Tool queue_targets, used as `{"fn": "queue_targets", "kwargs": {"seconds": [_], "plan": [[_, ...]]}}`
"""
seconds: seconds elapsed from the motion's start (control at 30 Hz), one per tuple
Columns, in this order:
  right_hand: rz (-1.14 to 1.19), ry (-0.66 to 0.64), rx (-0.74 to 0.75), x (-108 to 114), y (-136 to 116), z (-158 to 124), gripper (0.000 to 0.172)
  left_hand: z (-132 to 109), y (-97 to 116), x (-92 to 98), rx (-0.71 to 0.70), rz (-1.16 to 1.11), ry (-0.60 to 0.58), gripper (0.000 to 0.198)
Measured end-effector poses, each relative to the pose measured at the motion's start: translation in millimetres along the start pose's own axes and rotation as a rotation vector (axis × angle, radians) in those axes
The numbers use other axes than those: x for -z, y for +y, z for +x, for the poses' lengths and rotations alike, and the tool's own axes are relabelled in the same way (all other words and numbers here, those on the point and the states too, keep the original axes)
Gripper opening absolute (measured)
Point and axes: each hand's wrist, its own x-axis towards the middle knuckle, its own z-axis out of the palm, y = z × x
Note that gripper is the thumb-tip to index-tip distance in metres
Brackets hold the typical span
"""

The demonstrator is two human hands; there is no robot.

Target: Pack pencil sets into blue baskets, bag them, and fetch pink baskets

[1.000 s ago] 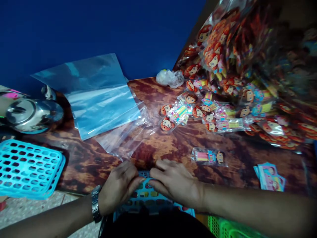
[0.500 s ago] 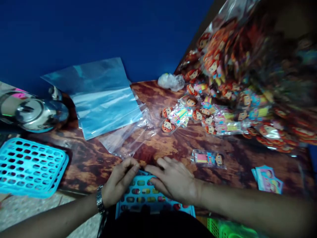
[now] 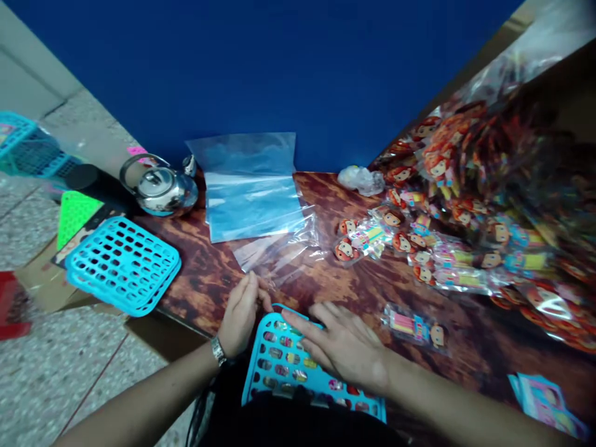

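Note:
A blue plastic basket with a perforated lid [image 3: 274,359] rests against my body at the table's front edge. Small, colourful packaged pieces show through its holes. At its far left corner is my left hand [image 3: 243,315], with a metal watch on the wrist. Its fingers are bent and pressed together by the rim; what they grip, if anything, is hidden. My right hand [image 3: 347,344] lies across the lid's right side, fingers stretched out and palm down. To the right of it is a bagged doll-shaped piece [image 3: 416,329] with pink sticks.
Clear bags [image 3: 254,205] lie beyond the hands. A steel kettle [image 3: 165,189] and another blue perforated lid [image 3: 123,264] are on the left. Many bagged doll-figure packs [image 3: 447,261] are heaped on the right. Printed cards [image 3: 547,403] lie near right. A blue panel [image 3: 279,74] stands behind.
The view has swung left, showing more floor and things at left. Both hands stay at the basket, and more of its lid's left side is visible.

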Motion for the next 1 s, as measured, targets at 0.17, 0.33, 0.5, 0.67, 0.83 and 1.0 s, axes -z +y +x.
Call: {"fn": "queue_targets", "kwargs": {"seconds": [0.17, 0.33, 0.5, 0.67, 0.83, 1.0], "plan": [[-0.038, 0.018, 0.013, -3, 0, 0, 0.055, -19, 2, 3.7, -0.040, 0.088, 0.007, 0.039], [-0.070, 0.031, 0.024, -4, -2, 0, 0.059, -16, 6, -7.7, -0.191, 0.522, -0.228, 0.033], [-0.089, 0.033, 0.052, -2, -6, 4, 0.056, -9, 4, -6.7, -0.274, 0.593, -0.278, 0.031], [-0.063, 0.022, 0.062, 2, -4, 8, 0.054, -7, 5, -5.0, -0.265, 0.588, -0.270, 0.025], [-0.069, -0.001, 0.009, 5, -3, 11, 0.052, -1, 9, -8.0, -0.220, 0.599, -0.206, 0.027], [-0.132, -0.006, -0.037, 4, -6, 7, 0.053, -21, 2, -2.2, -0.057, 0.284, -0.053, 0.045]]}}
